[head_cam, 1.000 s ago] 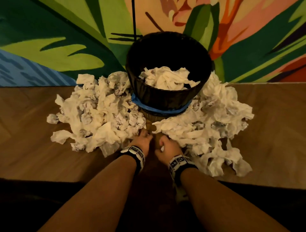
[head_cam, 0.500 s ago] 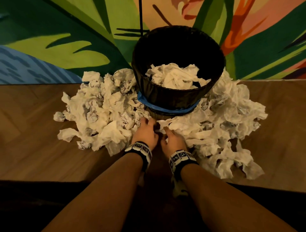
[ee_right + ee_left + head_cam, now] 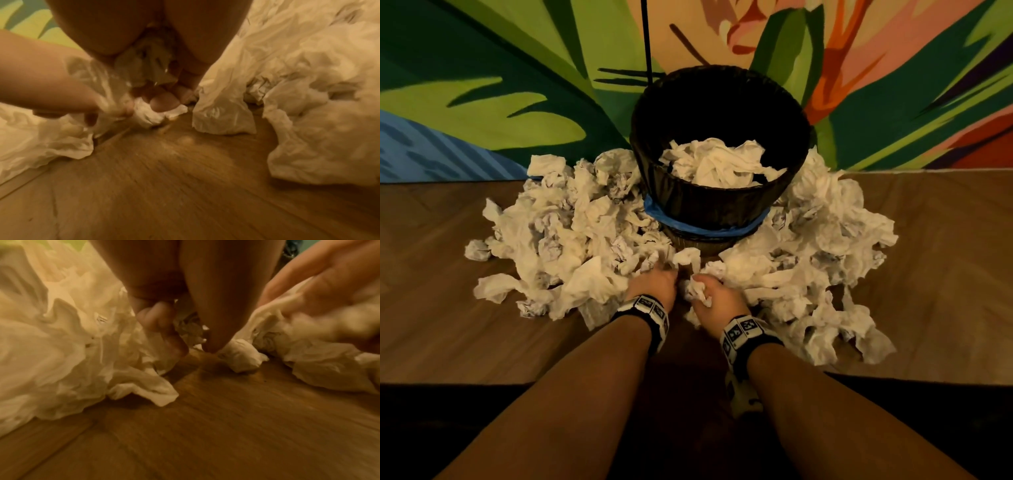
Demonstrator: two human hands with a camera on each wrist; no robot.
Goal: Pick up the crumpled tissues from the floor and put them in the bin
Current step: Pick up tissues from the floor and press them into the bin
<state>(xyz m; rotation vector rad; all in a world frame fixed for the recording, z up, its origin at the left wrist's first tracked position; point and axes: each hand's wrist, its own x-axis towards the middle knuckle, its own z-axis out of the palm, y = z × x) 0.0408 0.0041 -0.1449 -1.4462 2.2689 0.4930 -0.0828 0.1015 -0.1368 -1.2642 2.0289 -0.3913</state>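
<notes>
1. My right hand [image 3: 717,296] is curled round a small crumpled white tissue wad [image 3: 697,291]; loose ends stick out, so I judge bits could drop on the lift.
2. My left hand [image 3: 652,282] is buried in the left heap of crumpled white tissues [image 3: 571,233] on the brown wooden floor [image 3: 431,325]; I cannot tell what it holds.
3. The round black lined bin [image 3: 719,202] stands just beyond, part filled; a careless toss could spill over its rim.
</notes>
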